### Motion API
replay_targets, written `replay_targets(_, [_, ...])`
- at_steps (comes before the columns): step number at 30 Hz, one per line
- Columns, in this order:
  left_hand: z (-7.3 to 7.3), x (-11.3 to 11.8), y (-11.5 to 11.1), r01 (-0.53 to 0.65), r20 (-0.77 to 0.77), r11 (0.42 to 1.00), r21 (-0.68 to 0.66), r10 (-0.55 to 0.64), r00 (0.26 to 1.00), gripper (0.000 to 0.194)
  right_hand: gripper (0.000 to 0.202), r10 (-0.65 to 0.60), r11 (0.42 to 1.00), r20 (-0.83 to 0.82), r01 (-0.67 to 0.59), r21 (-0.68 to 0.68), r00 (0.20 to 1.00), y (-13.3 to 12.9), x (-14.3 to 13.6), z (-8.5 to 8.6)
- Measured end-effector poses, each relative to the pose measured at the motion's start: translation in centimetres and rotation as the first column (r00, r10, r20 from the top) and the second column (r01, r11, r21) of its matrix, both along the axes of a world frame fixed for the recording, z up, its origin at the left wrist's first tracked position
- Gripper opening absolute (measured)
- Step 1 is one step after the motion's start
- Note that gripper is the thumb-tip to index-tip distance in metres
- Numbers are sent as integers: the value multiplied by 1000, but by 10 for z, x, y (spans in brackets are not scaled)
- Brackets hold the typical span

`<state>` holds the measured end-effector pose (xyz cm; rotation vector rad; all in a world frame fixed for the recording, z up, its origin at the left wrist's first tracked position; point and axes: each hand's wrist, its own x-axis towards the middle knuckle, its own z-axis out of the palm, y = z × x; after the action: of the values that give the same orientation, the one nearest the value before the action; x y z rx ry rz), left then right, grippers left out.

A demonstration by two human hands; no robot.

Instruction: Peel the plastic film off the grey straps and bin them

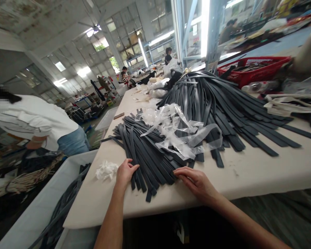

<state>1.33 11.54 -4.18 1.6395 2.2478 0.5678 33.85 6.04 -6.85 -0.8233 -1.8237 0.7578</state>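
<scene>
A bundle of dark grey flat straps [150,152] lies fanned out on the cream-covered table [212,180], its near ends toward me. At the bundle's left edge, my left hand [124,173] is closed, with thumb and fingers pinching a strap. My right hand [194,180] touches the strap ends on the right side; its fingers are held together, and whether they grip a strap is hidden. Clear plastic film strips [181,128] lie crumpled over the straps. Behind them, a larger heap of similar straps [209,100] spreads to the right.
White scraps [106,171] lie left of my left hand. Beside the table stands a white bin [90,157] with dark straps inside. A person in a white top [38,119] bends over at the left. A red basket [251,71] stands at the back right.
</scene>
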Motion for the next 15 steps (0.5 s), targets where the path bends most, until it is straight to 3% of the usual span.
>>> replay_targets(9, [3, -14, 10, -55, 357, 998, -6, 54, 933, 22, 19, 20, 1000, 1, -20, 14, 1000, 0, 0, -3])
replay_targets(13, [19, -4, -19, -45, 564, 999, 29, 21, 826, 41, 20, 34, 998, 18, -34, 47, 999, 0, 1, -3])
replay_targets(15, [31, 9, -43, -43, 716, 997, 58, -12, 698, 47, 20, 25, 996, 36, -28, 83, 999, -2, 1, -4])
